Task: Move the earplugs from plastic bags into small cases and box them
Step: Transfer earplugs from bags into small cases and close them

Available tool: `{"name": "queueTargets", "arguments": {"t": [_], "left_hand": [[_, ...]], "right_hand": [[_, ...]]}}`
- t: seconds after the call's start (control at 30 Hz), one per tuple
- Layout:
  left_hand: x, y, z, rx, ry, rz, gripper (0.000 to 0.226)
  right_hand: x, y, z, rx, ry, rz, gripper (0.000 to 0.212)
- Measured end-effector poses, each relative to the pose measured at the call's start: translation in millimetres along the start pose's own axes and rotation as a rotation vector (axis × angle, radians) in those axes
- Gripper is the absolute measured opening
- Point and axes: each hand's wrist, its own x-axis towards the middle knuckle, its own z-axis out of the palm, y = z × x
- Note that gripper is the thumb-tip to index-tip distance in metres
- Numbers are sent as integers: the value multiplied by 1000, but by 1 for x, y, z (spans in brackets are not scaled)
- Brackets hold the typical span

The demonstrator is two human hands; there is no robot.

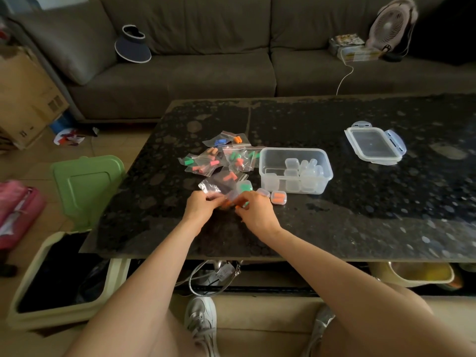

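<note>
Several small plastic bags (219, 157) with coloured earplugs lie in a heap on the dark stone table (334, 215). My left hand (199, 206) and right hand (255, 208) meet just in front of the heap, pinching a small clear bag (226, 198) with orange earplugs between them. An empty bag (210, 186) lies just behind my left hand. A small case with green earplugs (244, 187) and one with orange earplugs (278, 197) sit by my right hand. A clear plastic box (295, 170) holds several empty small cases.
The box's lid (373, 144) lies apart at the right of the table. An open bin with a green lid (85, 186) stands at the table's left edge. A grey sofa (206, 60) runs behind, with a visor and a fan on it.
</note>
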Motion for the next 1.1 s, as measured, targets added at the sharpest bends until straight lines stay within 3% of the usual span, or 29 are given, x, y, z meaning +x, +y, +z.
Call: {"name": "queueTargets", "arguments": {"t": [0.23, 0.4, 0.47, 0.7, 0.87, 1.1], "left_hand": [[0, 2, 1, -160, 98, -131, 23], [1, 2, 2, -280, 97, -180, 14], [0, 3, 3, -288, 95, -196, 14], [-3, 7, 6, -386, 8, -247, 19], [4, 6, 5, -439, 170, -322, 21], [8, 10, -1, -321, 196, -412, 33]], "right_hand": [[-1, 3, -1, -158, 3, -106, 15], [1, -5, -2, 297, -64, 187, 11], [1, -7, -2, 370, -83, 211, 16], [-3, -9, -5, 344, -89, 127, 18], [0, -13, -12, 380, -38, 214, 15], [2, -19, -25, 462, -80, 265, 16]]}}
